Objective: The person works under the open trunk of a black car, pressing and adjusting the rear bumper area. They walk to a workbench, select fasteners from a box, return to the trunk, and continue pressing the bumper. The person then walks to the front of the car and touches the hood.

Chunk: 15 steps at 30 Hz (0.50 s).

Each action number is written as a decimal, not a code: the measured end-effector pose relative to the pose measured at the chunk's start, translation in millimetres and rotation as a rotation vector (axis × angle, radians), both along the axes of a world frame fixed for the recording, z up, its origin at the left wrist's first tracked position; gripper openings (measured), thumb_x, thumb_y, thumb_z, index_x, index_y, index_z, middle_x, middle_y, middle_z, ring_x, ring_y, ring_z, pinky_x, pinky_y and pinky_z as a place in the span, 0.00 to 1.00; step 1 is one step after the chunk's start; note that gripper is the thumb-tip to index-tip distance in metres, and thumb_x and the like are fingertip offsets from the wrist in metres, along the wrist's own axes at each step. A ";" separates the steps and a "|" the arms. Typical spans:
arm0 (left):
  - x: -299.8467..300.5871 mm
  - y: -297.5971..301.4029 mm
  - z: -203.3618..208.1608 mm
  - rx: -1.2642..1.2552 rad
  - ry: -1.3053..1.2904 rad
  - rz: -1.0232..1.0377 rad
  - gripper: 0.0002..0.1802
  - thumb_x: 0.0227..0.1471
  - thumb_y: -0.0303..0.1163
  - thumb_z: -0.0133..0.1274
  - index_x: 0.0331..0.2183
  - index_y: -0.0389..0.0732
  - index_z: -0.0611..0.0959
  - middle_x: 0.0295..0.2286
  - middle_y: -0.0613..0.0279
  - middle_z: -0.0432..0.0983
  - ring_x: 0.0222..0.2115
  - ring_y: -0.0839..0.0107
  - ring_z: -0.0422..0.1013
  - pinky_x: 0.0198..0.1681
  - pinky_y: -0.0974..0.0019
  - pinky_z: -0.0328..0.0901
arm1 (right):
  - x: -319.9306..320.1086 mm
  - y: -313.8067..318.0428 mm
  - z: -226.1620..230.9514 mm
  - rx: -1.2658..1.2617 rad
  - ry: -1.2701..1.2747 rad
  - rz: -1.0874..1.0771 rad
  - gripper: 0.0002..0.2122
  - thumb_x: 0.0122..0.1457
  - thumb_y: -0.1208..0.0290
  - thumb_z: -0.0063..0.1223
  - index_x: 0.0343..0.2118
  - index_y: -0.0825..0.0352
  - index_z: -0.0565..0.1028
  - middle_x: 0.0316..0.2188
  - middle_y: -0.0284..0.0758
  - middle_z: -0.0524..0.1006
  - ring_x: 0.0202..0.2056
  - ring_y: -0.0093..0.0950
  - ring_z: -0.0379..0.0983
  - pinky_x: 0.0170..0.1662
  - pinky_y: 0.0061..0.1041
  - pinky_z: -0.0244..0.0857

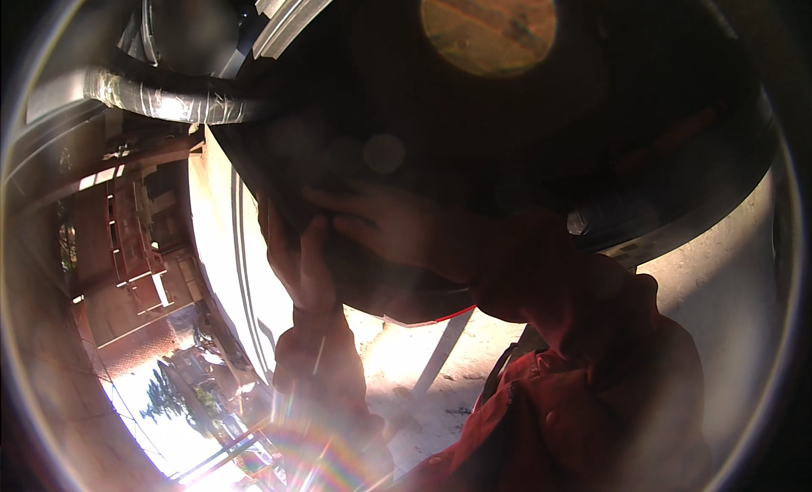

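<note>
A large dark curved body spans the upper middle of the view, mostly lost in deep shadow. My left hand is raised against its lower left part, thumb and fingers pointing up and curled around something too dark to make out. Just right of it, my right hand reaches leftward, its fingers bent close to the left thumb. Whatever lies between the two hands is hidden by shadow. Red sleeves cover both arms. A thin red edge shows along the dark body's lower rim.
A thick pipe wrapped in shiny film runs across the upper left, below a ribbed metal piece. Beside the left hand stands a bright white panel. Sunlit ground lies below. Strong glare washes over the lower left.
</note>
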<state>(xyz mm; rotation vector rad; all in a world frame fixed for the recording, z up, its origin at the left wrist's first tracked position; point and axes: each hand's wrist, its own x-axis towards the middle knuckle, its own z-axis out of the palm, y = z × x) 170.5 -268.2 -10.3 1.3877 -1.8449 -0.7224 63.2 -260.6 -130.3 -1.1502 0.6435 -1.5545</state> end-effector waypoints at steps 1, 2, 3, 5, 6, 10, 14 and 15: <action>-0.4 -0.3 0.1 0.002 0.004 0.003 0.39 0.49 0.29 0.55 0.61 0.27 0.65 0.62 0.43 0.57 0.63 0.50 0.56 0.65 0.55 0.51 | 0.2 0.0 -1.1 0.004 0.001 0.012 0.22 0.64 0.62 0.49 0.62 0.48 0.67 0.54 0.41 0.71 0.54 0.41 0.70 0.58 0.39 0.65; -0.7 0.0 0.0 0.004 0.009 0.006 0.38 0.49 0.30 0.55 0.61 0.27 0.65 0.62 0.43 0.57 0.63 0.50 0.56 0.65 0.55 0.51 | -0.3 0.1 -1.3 0.007 0.005 0.015 0.22 0.65 0.62 0.49 0.62 0.49 0.67 0.54 0.41 0.71 0.55 0.41 0.70 0.58 0.38 0.65; -1.2 -0.1 -0.4 0.006 0.014 0.009 0.38 0.49 0.30 0.55 0.61 0.27 0.65 0.62 0.42 0.57 0.62 0.50 0.56 0.65 0.55 0.52 | -1.3 0.2 -0.7 0.009 0.007 0.017 0.21 0.65 0.63 0.49 0.61 0.50 0.68 0.55 0.41 0.71 0.55 0.40 0.69 0.58 0.37 0.65; -1.7 0.0 -1.4 0.000 0.011 0.006 0.38 0.50 0.30 0.55 0.61 0.27 0.65 0.62 0.42 0.57 0.62 0.50 0.57 0.65 0.55 0.52 | -3.3 0.0 2.0 0.009 0.009 0.014 0.21 0.65 0.64 0.49 0.61 0.52 0.68 0.55 0.40 0.71 0.55 0.39 0.69 0.58 0.36 0.65; -2.0 -0.2 -2.5 -0.004 0.010 0.004 0.38 0.50 0.30 0.55 0.61 0.27 0.65 0.62 0.43 0.58 0.62 0.50 0.57 0.65 0.55 0.52 | -4.1 0.0 3.7 0.009 0.009 0.010 0.21 0.65 0.65 0.49 0.61 0.53 0.68 0.55 0.40 0.71 0.56 0.38 0.69 0.58 0.36 0.65; -3.4 -0.1 -4.0 -0.069 -0.043 -0.054 0.34 0.55 0.32 0.50 0.61 0.28 0.65 0.59 0.43 0.61 0.60 0.52 0.60 0.63 0.57 0.55 | -5.6 1.2 10.7 0.004 0.035 -0.010 0.20 0.65 0.67 0.49 0.60 0.56 0.68 0.55 0.38 0.71 0.57 0.35 0.68 0.58 0.33 0.65; -8.4 -0.1 -1.1 -0.110 -0.271 0.065 0.30 0.61 0.37 0.43 0.61 0.30 0.66 0.59 0.42 0.62 0.59 0.49 0.60 0.62 0.55 0.55 | -3.3 2.5 14.6 0.007 0.057 -0.060 0.19 0.65 0.70 0.48 0.59 0.60 0.68 0.55 0.37 0.70 0.58 0.33 0.67 0.58 0.31 0.65; -9.9 0.6 -0.6 -0.086 -0.285 0.118 0.31 0.62 0.40 0.42 0.60 0.30 0.67 0.60 0.39 0.60 0.61 0.44 0.57 0.64 0.52 0.53 | -2.2 2.5 14.5 0.011 0.063 -0.075 0.18 0.65 0.70 0.48 0.59 0.60 0.68 0.55 0.37 0.70 0.58 0.32 0.66 0.57 0.31 0.65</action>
